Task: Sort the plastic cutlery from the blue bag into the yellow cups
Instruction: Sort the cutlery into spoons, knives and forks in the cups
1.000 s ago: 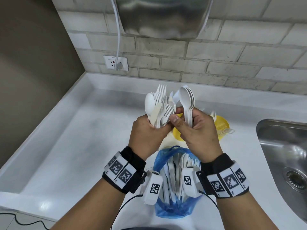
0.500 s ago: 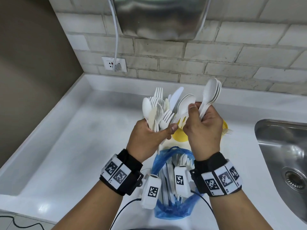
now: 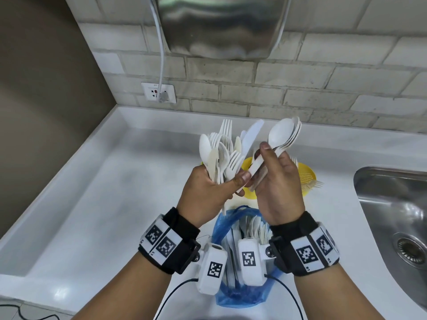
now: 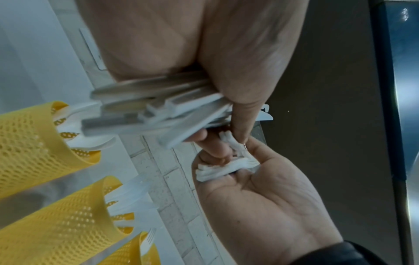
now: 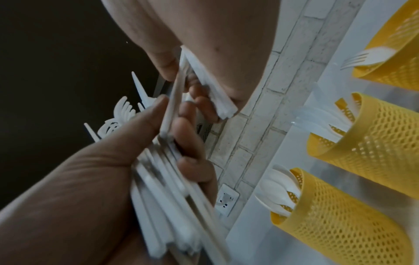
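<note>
My left hand grips a mixed bundle of white plastic forks, spoons and knives upright above the counter. Just to its right, my right hand pinches a nested stack of spoons, bowls tilted up and right. The left thumb reaches toward the spoon handles. The blue bag lies open below my wrists with more cutlery inside. Yellow mesh cups stand behind my hands, mostly hidden. In the right wrist view they hold forks, other cutlery and spoons.
A steel sink is sunk into the counter at the right. A brick wall with a socket and a plugged-in cable runs along the back. A metal appliance hangs overhead. The white counter stretches to the left.
The right hand has drawn its spoon stack to the right, away from the left hand's bundle, and tilted it. The left hand stays in place with the bundle.
</note>
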`<state>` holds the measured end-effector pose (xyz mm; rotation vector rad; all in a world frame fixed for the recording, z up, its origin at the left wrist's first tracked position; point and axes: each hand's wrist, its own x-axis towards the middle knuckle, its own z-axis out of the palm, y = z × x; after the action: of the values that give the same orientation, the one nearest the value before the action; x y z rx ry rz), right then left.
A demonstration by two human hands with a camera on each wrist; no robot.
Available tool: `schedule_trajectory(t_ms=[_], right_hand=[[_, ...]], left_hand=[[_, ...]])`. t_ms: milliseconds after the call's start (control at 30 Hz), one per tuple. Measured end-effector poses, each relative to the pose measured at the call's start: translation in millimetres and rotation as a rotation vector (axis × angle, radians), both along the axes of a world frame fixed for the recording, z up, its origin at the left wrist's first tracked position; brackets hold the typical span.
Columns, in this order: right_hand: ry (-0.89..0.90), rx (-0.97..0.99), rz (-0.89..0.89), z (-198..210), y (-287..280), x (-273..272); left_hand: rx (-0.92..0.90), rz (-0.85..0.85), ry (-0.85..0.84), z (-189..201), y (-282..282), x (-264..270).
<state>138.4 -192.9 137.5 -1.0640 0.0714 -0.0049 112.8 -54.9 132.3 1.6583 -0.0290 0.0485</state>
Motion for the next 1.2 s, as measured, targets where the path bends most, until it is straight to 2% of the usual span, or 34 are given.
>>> schedule_trajectory(t_ms=[133,267,467,600,767,933,1067,1200], right_hand=[[-0.039,-0.005,0.037,3.7,0.8,-3.0],[-0.077,0.055,-0.021,8.1,-7.9,1.4],[-0.128,0.08,-0.061,18.9,-30.8,2.8],[-0.089,0.037,0.006,24.0,-31.3,-4.2],[-0.086,0.025,0.123,15.8,-26.3,-5.3],[-0.021,0.049,0.135,5.6,-24.8,-4.0],[0.017,0.058,0.121,-0.1,-24.8,-1.5],[-0.07,0.047,0.097,-6.0,-26.6,0.1]], left_hand=[[0.018,-0.031,0.006,5.5,-5.5,-2.6],[0.0,0.053,0.032,2.9,-5.8,0.0],[0.11,0.136,0.016,0.5,-2.7,0.0],[0.223,0.167,-0.015,-1.8,-3.5,1.4],[0.261,0.185,-0.017,-1.4,-3.9,2.5],[0.315,0.202,-0.023,-1.4,-2.1,2.2],[0.405,0.249,-0.081,-8.4,2.5,5.7],[0.566,0.295,-0.195,-13.8,9.2,9.2]])
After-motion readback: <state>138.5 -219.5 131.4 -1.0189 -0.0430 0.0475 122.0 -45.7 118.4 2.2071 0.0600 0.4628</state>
